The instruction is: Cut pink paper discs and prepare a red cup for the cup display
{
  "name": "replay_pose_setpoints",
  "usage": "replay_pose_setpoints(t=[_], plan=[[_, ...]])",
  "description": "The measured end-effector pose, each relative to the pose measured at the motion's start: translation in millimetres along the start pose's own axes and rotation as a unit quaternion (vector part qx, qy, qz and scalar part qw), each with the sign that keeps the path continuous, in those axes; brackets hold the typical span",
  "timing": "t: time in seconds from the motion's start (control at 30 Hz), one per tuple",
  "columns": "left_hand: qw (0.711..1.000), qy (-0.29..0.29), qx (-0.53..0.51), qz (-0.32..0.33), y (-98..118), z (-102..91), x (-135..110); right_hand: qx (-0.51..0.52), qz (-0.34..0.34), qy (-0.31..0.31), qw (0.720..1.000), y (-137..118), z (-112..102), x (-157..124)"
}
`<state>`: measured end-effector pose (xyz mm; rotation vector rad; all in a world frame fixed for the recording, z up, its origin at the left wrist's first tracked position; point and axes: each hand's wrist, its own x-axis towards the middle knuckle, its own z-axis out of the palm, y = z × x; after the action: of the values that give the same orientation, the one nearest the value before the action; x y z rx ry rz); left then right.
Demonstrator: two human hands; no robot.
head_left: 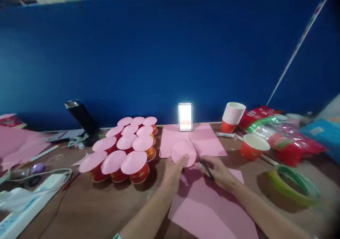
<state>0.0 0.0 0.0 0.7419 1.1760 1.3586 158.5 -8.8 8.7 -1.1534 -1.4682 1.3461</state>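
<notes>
Between the thumb and fingers of my left hand (174, 173) is a round pink paper disc (183, 151), held up over the table. My right hand (216, 171) is closed round the dark handles of a pair of scissors (206, 168), whose thin blades lie along the disc's right edge. Whether the blades are apart I cannot tell. Beneath both hands lies a pink paper sheet (212, 207), and a second pink sheet (212, 139) is spread farther back.
Rows of red paper cups topped with pink discs (114, 162) stand on the left. To the right are stacked cups (233, 115), a single red cup (254, 146), a tape roll (292, 185) and plastic packages (276, 129). A black bottle (82, 118) and power strip (34, 203) are far left.
</notes>
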Motion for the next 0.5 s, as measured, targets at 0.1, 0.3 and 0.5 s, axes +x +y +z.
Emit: replay_pose_setpoints(t=[0.1, 0.3, 0.5], plan=[[1.0, -0.013, -0.012, 0.008, -2.3, -2.0, 3.1, 0.001, 0.012, -0.002, 1.0, 3.4, -1.1, 0.3], [0.999, -0.029, -0.02, 0.005, -3.5, -3.0, 4.4, 0.002, 0.022, -0.015, 1.0, 11.2, -4.4, 0.9], [0.999, -0.028, -0.02, 0.004, -6.0, -4.5, 6.9, -0.001, 0.033, -0.02, 0.999, 17.1, -5.0, 0.6]])
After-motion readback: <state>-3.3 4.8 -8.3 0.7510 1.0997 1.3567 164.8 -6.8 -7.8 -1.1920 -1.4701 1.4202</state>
